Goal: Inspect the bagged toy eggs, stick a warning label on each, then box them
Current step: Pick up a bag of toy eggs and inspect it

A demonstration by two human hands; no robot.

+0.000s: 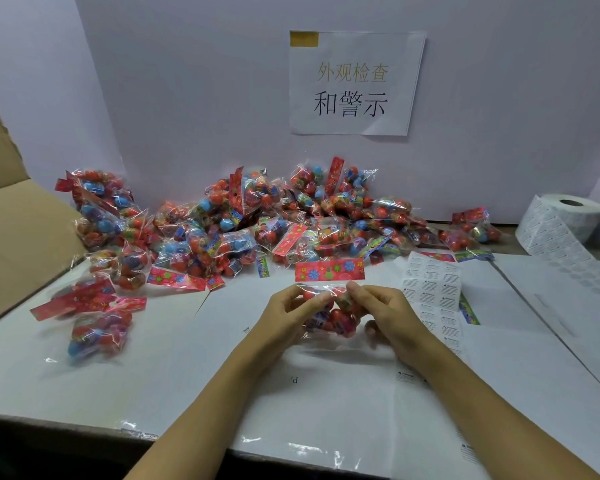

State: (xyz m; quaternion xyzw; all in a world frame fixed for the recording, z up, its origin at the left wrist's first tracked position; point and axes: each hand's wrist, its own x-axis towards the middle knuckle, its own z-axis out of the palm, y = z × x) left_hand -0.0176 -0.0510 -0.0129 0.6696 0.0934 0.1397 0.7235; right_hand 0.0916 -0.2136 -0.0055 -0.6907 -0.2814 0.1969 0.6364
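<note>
Inspecting one bag [329, 306], both hands on it.
L hand [288, 317] & R hand [385, 313] pinched bag below header; should turn slowly, check seal/eggs, before taking label from sheet [433, 289].

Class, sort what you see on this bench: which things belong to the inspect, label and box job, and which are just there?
Part of the job:
- bag of toy eggs, held by left hand and right hand
- pile of bagged eggs
- label sheet
- label roll
- cardboard box

Just there:
- wall sign
- white table paper
</note>
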